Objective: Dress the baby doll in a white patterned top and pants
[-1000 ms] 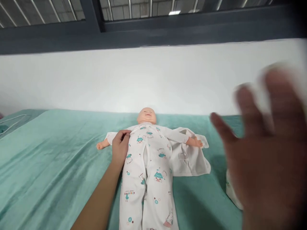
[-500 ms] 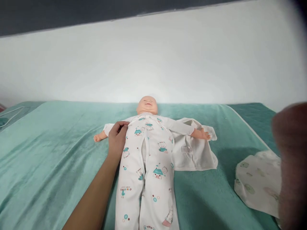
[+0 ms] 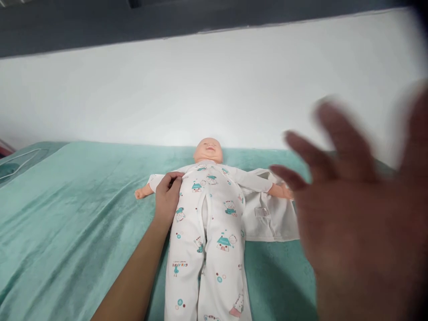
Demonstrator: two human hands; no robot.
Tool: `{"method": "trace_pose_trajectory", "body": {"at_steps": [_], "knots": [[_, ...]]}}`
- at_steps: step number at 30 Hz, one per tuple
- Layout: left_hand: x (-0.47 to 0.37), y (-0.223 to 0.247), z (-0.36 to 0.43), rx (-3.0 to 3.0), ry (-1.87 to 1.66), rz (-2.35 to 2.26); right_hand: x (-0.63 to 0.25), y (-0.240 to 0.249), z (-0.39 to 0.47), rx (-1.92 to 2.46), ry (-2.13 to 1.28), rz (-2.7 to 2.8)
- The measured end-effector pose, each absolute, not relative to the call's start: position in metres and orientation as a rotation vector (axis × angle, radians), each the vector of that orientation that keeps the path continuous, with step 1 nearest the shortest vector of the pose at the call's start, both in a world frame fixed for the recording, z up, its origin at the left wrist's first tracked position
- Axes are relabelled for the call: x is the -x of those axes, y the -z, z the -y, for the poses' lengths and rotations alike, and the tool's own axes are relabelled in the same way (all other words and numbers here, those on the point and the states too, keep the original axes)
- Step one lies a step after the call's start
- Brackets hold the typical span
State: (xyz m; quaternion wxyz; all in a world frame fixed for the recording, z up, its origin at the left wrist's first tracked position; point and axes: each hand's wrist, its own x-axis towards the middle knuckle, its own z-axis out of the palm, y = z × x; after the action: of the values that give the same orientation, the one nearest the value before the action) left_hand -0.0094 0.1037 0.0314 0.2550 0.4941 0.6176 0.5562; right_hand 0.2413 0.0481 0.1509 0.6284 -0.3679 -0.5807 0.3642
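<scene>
A baby doll (image 3: 207, 151) lies on its back in a white printed romper (image 3: 219, 209), both arms stretched out to the sides. At the romper's upper left edge, below the doll's arm, my left hand (image 3: 168, 191) is closed with thumb and fingers pinched on the fabric; its fingertips are partly hidden. My right hand (image 3: 351, 214) is raised close to the camera at the right, blurred, its fingers spread and holding nothing. It covers the tip of the doll's arm and part of a white garment (image 3: 267, 223) spread under that arm.
Green plush fabric (image 3: 83, 200) covers the surface under the doll, with folds at the left. A white wall (image 3: 150, 98) rises behind it. At the far left edge lies a thin white cord (image 3: 25, 158).
My right hand has come in from the right edge, with its fingers spread. It now blocks the printed cloth seen there before. My left hand stays at the romper; the view shifts slightly.
</scene>
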Motion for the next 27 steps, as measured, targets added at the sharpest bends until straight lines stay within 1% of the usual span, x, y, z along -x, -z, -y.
{"method": "trace_pose_trajectory", "body": {"at_steps": [2,6,9,11,14,17,19,23,27], "knots": [[0.009,-0.032,-0.103,-1.394,-1.511,-1.663,-0.226,-0.130,-0.061,0.762,-0.831,1.309],[0.008,-0.033,-0.101,-1.540,-1.489,-1.567,-0.207,-0.070,-0.093,1.116,-0.937,1.414],[0.007,-0.035,-0.099,-1.616,-1.441,-1.496,-0.207,-0.046,-0.107,1.217,-0.904,1.509],[0.007,-0.037,-0.098,-1.613,-1.408,-1.471,-0.210,-0.043,-0.109,1.206,-0.893,1.545],[0.007,-0.041,-0.096,-1.579,-1.357,-1.414,-0.213,-0.049,-0.109,1.205,-0.974,1.559],[0.006,-0.043,-0.094,-1.554,-1.365,-1.392,-0.214,-0.054,-0.109,1.204,-1.036,1.601],[0.006,-0.043,-0.094,-1.567,-1.369,-1.423,-0.214,-0.054,-0.109,1.210,-1.021,1.631],[0.007,-0.043,-0.094,-1.718,-1.333,-1.504,-0.211,-0.051,-0.108,1.213,-0.909,1.654],[0.008,-0.040,-0.094,-1.956,-1.372,-1.518,-0.207,-0.049,-0.102,1.168,-0.670,1.684]]}}
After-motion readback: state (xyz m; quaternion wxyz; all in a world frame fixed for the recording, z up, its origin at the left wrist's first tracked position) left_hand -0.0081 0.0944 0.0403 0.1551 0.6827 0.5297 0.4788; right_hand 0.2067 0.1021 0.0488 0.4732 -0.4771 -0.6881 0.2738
